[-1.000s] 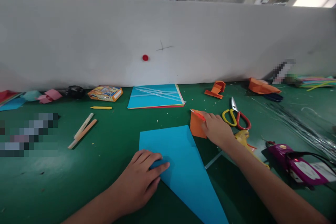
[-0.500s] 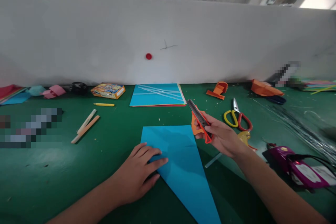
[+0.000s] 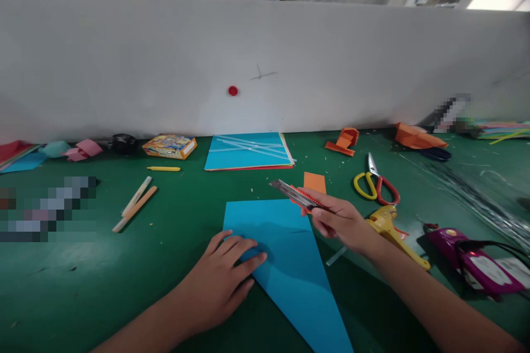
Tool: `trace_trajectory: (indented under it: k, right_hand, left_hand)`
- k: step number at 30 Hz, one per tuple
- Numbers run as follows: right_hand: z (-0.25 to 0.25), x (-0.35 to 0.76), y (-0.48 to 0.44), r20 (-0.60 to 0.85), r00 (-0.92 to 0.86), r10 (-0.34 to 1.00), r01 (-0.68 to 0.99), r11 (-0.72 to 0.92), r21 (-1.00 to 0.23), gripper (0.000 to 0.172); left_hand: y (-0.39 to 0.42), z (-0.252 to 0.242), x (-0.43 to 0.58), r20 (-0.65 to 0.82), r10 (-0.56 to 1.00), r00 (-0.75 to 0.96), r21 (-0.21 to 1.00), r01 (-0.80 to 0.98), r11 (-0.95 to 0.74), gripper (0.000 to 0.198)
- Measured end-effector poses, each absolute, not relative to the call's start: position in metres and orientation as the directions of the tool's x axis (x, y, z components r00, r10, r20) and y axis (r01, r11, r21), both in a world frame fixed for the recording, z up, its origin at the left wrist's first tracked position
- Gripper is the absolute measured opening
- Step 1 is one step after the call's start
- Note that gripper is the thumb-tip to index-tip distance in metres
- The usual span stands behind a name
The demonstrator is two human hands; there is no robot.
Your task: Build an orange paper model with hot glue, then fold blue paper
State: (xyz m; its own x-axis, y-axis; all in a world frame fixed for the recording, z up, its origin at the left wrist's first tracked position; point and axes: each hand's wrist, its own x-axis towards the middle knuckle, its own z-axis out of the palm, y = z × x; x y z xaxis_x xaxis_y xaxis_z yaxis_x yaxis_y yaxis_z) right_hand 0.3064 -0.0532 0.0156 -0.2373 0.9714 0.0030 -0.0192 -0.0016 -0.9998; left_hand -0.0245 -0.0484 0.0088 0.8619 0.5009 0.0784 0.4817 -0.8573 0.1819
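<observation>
A blue sheet of paper (image 3: pixel 285 253), narrowing towards me, lies on the green table before me. My left hand (image 3: pixel 232 270) rests on its left edge with the fingers stretched out. In my right hand (image 3: pixel 342 220) is a red utility knife (image 3: pixel 296 194), held above the sheet's far right corner. Its metal end points to the left and away from me. Beyond the knife lies an orange paper piece (image 3: pixel 315 181), partly covered by my right hand. A clear narrow strip (image 3: pixel 336 256) shows under my right forearm.
On the right are scissors (image 3: pixel 375 182), a yellow glue gun (image 3: pixel 391 229) and a purple device (image 3: pixel 472 259) with a black cable. A stack of coloured paper (image 3: pixel 244 157) bearing clear sticks lies by the white partition (image 3: pixel 165 66). Two sticks (image 3: pixel 134 209) and a yellow pen (image 3: pixel 164 169) are left.
My right hand has lowered and turned the utility knife leftward, towards the blue sheet. More of the yellow glue gun shows. My left hand stays on the sheet.
</observation>
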Motion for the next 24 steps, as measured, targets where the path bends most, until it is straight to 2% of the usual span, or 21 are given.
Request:
trace_trajectory:
  k: [6,9,11,14,18,24]
  right_hand:
    - [0.014,0.302,-0.054,0.068,-0.211,0.975,0.115,0.094,-0.989,0.050]
    - [0.015,0.300,-0.055,0.067,-0.182,0.981,0.261,0.114,-0.959,0.051]
    - [0.016,0.297,-0.054,0.104,-0.193,0.976,0.379,0.172,-0.909,0.048]
    - [0.014,0.287,-0.050,0.174,-0.301,0.938,0.484,0.307,-0.819,0.042]
    - [0.005,0.266,-0.042,0.191,-0.471,0.861,0.507,0.442,-0.740,0.041]
    - [-0.003,0.248,-0.035,0.173,-0.572,0.802,0.496,0.506,-0.705,0.041]
  left_hand:
    - [-0.052,0.001,-0.022,0.140,0.442,0.886,0.102,0.432,-0.896,0.051]
    - [-0.055,-0.003,-0.021,0.117,0.412,0.904,0.087,0.404,-0.911,0.051]
    - [-0.056,-0.003,-0.021,0.088,0.410,0.908,0.124,0.399,-0.909,0.053]
    - [-0.058,0.002,-0.024,0.042,0.403,0.914,0.226,0.384,-0.895,0.066]
    - [-0.059,0.009,-0.030,-0.014,0.372,0.928,0.309,0.358,-0.881,0.080]
    - [-0.062,0.011,-0.031,-0.011,0.387,0.922,0.315,0.371,-0.874,0.078]
